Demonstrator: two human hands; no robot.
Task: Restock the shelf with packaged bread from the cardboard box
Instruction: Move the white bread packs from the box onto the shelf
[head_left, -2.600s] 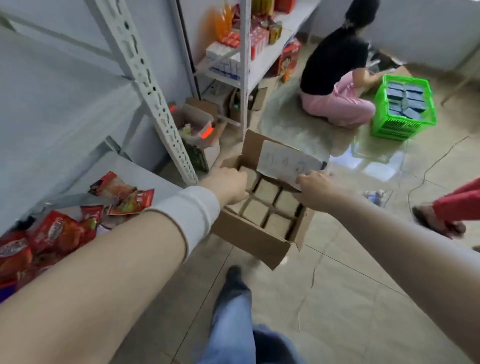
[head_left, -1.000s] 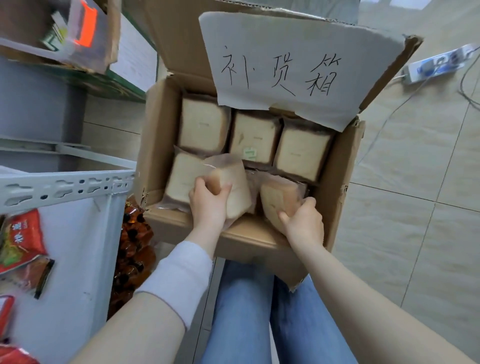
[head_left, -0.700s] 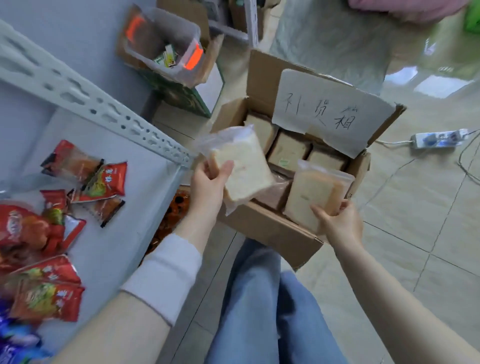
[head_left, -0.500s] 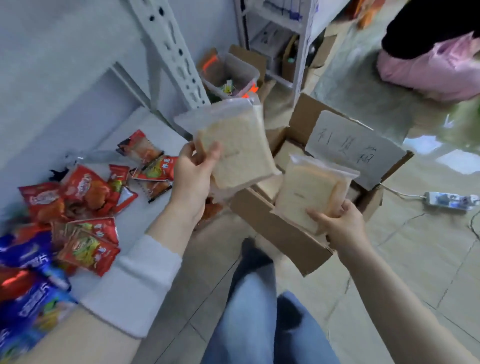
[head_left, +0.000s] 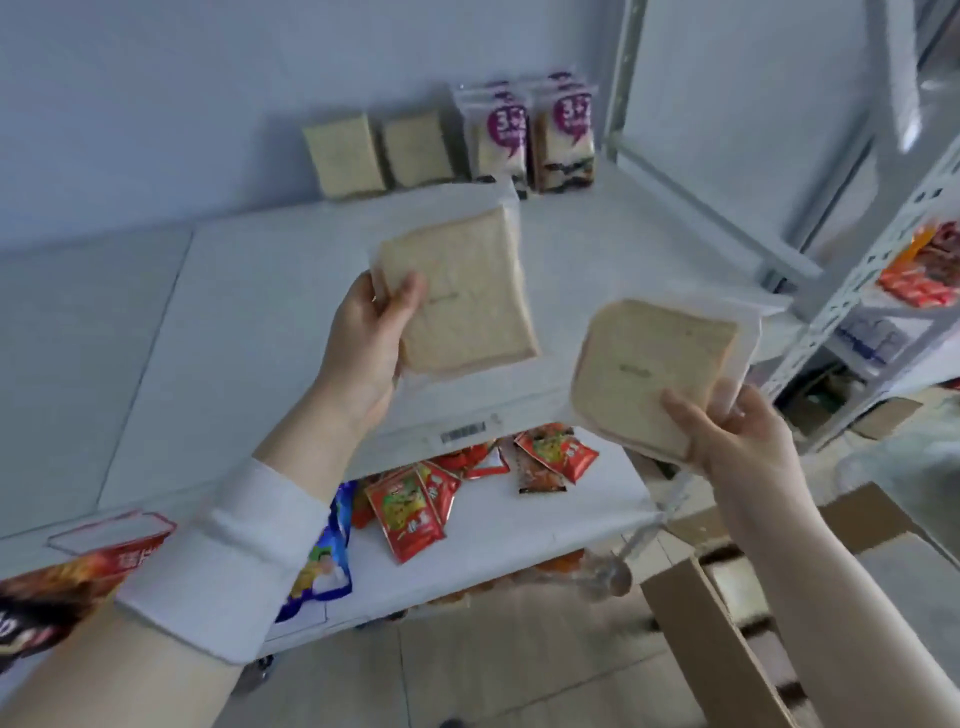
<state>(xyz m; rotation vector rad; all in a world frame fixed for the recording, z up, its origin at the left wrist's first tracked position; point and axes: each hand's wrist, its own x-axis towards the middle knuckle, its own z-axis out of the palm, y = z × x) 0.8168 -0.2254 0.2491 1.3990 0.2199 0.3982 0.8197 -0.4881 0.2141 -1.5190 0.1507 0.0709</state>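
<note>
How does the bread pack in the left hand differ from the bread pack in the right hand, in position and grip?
The left-hand bread pack is held higher, over the upper shelf; the right-hand bread pack is lower, in front of the shelf's edge. The left hand grips its pack at the lower left corner; the right hand grips its pack at the lower right. Both are plain slices in clear wrap, faces toward the camera.
</note>
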